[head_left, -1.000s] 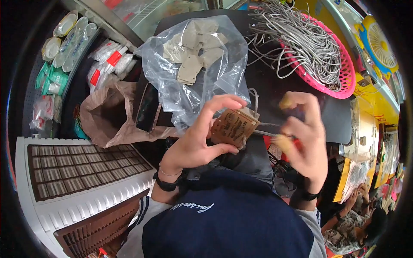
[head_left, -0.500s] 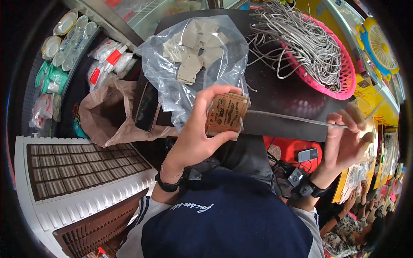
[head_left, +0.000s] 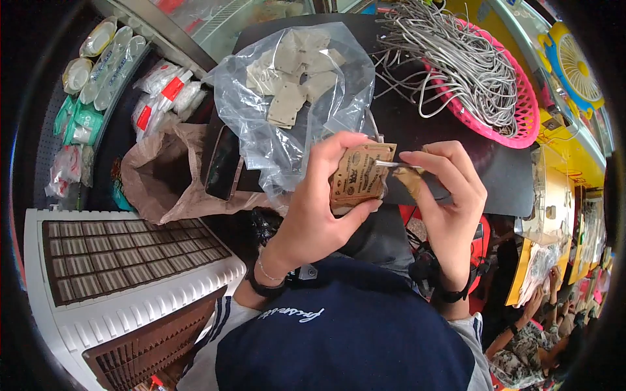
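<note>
My left hand grips a small stack of brown paper tags in front of my chest. My right hand pinches a thin grey string loop whose end meets the upper corner of the tags. Just beyond my hands lies a clear plastic bag holding more brown tags. A pink basket heaped with several grey string loops sits at the far right of the black tabletop.
A dark phone lies beside a crumpled brown paper bag on my left. A white tray of brown pieces stands at lower left. Packaged goods hang on the far left. Yellow boxes line the right.
My right hand, which had pulled far out to the right, has come back in to the tags with a string. My left hand has kept hold of the tags, shifting slightly.
</note>
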### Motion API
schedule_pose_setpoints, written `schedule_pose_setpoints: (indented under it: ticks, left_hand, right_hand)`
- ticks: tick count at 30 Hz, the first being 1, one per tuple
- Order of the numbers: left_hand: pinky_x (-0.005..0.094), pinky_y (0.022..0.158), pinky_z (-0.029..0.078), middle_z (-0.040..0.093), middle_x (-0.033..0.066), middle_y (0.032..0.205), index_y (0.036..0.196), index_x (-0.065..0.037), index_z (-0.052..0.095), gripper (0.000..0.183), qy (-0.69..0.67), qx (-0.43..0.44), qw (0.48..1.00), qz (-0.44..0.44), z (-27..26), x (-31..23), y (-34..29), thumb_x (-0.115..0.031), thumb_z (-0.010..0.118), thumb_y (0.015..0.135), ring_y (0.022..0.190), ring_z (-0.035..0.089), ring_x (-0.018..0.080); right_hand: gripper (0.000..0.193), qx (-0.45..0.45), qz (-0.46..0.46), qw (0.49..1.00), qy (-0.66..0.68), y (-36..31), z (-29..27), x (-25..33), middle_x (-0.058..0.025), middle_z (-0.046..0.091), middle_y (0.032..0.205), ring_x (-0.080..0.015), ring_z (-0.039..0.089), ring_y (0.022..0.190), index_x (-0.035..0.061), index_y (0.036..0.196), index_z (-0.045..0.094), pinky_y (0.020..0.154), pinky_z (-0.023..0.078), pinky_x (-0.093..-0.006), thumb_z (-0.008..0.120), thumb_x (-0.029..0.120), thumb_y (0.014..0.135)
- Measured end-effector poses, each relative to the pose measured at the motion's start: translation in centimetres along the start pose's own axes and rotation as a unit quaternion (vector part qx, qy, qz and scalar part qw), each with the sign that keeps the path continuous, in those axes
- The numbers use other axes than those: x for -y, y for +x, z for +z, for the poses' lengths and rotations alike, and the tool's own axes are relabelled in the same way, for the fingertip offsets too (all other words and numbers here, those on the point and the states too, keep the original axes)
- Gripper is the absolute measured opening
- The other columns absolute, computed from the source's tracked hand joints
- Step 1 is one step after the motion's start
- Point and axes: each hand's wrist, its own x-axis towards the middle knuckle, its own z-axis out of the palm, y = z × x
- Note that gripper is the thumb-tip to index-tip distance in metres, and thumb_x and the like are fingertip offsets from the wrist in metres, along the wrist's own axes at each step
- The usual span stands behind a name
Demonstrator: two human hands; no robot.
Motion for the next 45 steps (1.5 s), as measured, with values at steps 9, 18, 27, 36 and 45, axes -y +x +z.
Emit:
schedule_pose_setpoints:
  ticks: [9, 18, 27, 36, 45]
  left_hand:
    - [0.0313, 0.094, 0.045, 0.047, 0.0144, 0.124, 0.131, -0.003, 0.028, 0.075, 0.051, 0.001, 0.998, 0.022, 0.2, -0.1, -0.1, 0.012, 0.069, 0.071, 0.115, 0.051, 0.0204]
    - [0.0309, 0.092, 0.047, 0.047, 0.0151, 0.124, 0.131, -0.003, 0.029, 0.073, 0.103, 0.007, 0.994, 0.04, 0.6, 0.1, -0.4, 0.013, 0.069, 0.071, 0.115, 0.052, 0.0214]
    - [0.0313, 0.093, 0.047, 0.05, 0.0164, 0.124, 0.135, -0.002, 0.026, 0.076, 0.088, 0.002, 0.996, 0.014, 0.8, -0.3, -0.2, 0.011, 0.069, 0.073, 0.115, 0.053, 0.0219]
    - [0.0324, 0.093, 0.046, 0.049, 0.0161, 0.125, 0.133, -0.001, 0.033, 0.07, 0.103, 0.005, 0.994, 0.037, 1.1, -0.6, -0.3, 0.008, 0.07, 0.074, 0.115, 0.054, 0.0232]
    - [0.0337, 0.091, 0.048, 0.055, 0.0182, 0.121, 0.128, 0.0, 0.039, 0.061, 0.179, 0.02, 0.981, 0.079, 1.4, -0.6, -0.3, 0.004, 0.07, 0.076, 0.11, 0.058, 0.0293]
  right_hand:
    - [0.029, -0.012, 0.017, 0.999, -0.035, -0.1, -0.5, 0.4, -0.0053, 0.049, 0.067, -0.0129, 0.049, 0.056, 0.0025, 0.091, 0.07, 0.049, 0.037, -0.0246, 0.066, -0.009, 0.064]
    - [0.03, -0.024, 0.032, 0.998, -0.056, -0.3, -0.4, 0.4, -0.005, 0.043, 0.061, -0.0119, 0.04, 0.048, 0.0038, 0.093, 0.071, 0.045, 0.032, -0.0251, 0.069, -0.005, 0.064]
    - [0.023, -0.073, -0.011, 0.995, -0.067, -0.4, -0.1, 0.5, -0.0041, 0.047, 0.06, -0.0132, 0.045, 0.047, 0.0053, 0.083, 0.068, 0.043, 0.034, -0.0266, 0.071, -0.002, 0.062]
    - [0.023, -0.077, -0.084, 0.983, -0.145, -0.8, 0.3, 0.1, -0.0032, 0.043, 0.059, -0.0179, 0.045, 0.047, 0.0059, 0.081, 0.064, 0.044, 0.035, -0.0298, 0.073, 0.002, 0.06]
    - [0.026, -0.044, -0.118, 0.974, -0.19, -0.6, 0.2, 0.3, -0.004, 0.044, 0.064, -0.0189, 0.047, 0.05, 0.005, 0.081, 0.062, 0.046, 0.038, -0.0297, 0.073, 0.005, 0.057]
